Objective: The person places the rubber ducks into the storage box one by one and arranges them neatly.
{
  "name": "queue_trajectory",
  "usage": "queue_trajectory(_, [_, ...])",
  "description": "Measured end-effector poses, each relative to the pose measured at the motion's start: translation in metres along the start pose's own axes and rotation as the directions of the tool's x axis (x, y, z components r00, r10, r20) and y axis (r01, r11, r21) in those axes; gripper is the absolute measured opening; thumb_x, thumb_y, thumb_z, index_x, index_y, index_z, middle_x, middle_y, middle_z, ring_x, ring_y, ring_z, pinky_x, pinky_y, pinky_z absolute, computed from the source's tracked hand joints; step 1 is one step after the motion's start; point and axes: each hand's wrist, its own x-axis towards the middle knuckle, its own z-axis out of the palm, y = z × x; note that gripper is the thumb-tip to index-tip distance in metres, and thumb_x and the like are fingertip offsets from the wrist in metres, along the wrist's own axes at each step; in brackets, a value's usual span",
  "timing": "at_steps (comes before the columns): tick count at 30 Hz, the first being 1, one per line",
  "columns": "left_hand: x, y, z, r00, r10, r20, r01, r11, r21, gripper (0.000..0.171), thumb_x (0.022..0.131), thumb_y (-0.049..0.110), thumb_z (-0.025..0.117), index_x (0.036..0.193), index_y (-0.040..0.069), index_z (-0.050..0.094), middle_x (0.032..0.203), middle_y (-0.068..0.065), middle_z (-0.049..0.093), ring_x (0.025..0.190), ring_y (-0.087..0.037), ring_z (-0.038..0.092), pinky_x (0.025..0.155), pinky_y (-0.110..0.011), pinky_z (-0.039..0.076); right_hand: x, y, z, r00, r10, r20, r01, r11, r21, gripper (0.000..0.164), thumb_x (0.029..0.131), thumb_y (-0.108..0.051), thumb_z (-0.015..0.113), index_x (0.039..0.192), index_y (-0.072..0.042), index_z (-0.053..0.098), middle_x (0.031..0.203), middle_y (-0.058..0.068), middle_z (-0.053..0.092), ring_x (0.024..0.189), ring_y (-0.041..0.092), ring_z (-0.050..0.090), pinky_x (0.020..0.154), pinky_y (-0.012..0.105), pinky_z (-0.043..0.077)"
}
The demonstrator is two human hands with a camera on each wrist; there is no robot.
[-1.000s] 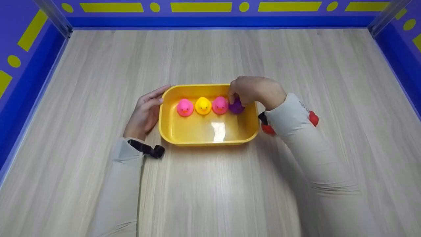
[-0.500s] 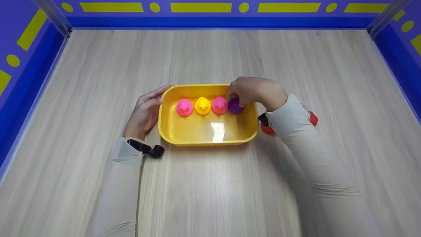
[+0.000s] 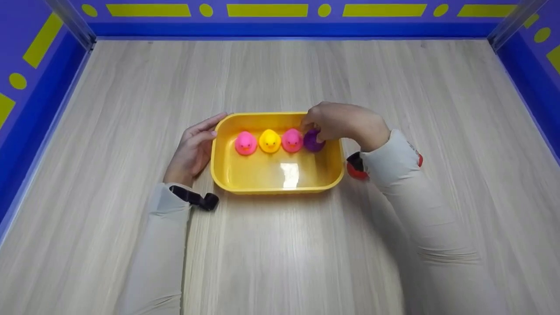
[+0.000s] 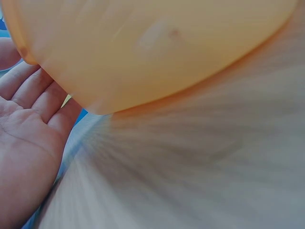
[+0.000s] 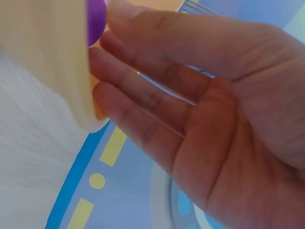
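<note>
A yellow plastic tub holds a row of rubber ducks: a pink duck at the left, a yellow duck, a second pink duck, and a purple duck at the right end. My left hand grips the tub's left end, thumb at the rim and fingers along the outer wall. Reaching over the right rim, my right hand has its thumb and fingers around the purple duck. In the right wrist view the tub wall hides most of that duck.
Partly covered by the right sleeve, a red object lies just right of the tub, with more red showing past the cuff. Blue panels with yellow marks border the wooden table at the back and sides.
My right hand and forearm have shifted slightly right, and more of the purple duck shows beneath the fingers. My left hand and the tub have stayed in place.
</note>
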Motion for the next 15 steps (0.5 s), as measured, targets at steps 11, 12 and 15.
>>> queue_trajectory(11, [0.0, 0.0, 0.001, 1.0, 0.02, 0.008, -0.02, 1.0, 0.017, 0.042, 0.089, -0.008, 0.043, 0.126, -0.001, 0.061, 0.123, -0.005, 0.065, 0.115, -0.018, 0.059, 0.1, -0.028, 0.049, -0.01, 0.008, 0.012, 0.975, -0.108, -0.193, 0.107, 0.994, -0.016, 0.039, 0.087, -0.009, 0.068, 0.126, -0.017, 0.065, 0.117, 0.005, 0.064, 0.104, 0.022, 0.061, 0.094, 0.038, 0.054])
queue_trajectory(12, [0.0, 0.0, 0.001, 1.0, 0.02, 0.008, -0.02, 1.0, 0.015, 0.042, 0.089, -0.008, 0.043, 0.126, -0.002, 0.061, 0.123, -0.005, 0.065, 0.115, -0.018, 0.059, 0.1, -0.028, 0.049, -0.011, 0.009, 0.014, 0.968, -0.128, -0.217, 0.127, 0.992, -0.017, 0.039, 0.087, -0.01, 0.069, 0.125, -0.017, 0.065, 0.117, 0.005, 0.065, 0.104, 0.021, 0.061, 0.094, 0.038, 0.054])
queue_trajectory(15, [0.0, 0.0, 0.001, 1.0, 0.019, 0.005, -0.019, 1.0, 0.011, 0.042, 0.088, -0.008, 0.043, 0.126, -0.002, 0.061, 0.122, -0.005, 0.065, 0.115, -0.018, 0.059, 0.1, -0.028, 0.049, -0.015, 0.014, 0.018, 0.94, -0.186, -0.285, 0.191, 0.982, -0.012, 0.04, 0.085, -0.009, 0.071, 0.124, -0.015, 0.066, 0.115, 0.005, 0.065, 0.104, 0.021, 0.062, 0.093, 0.036, 0.054])
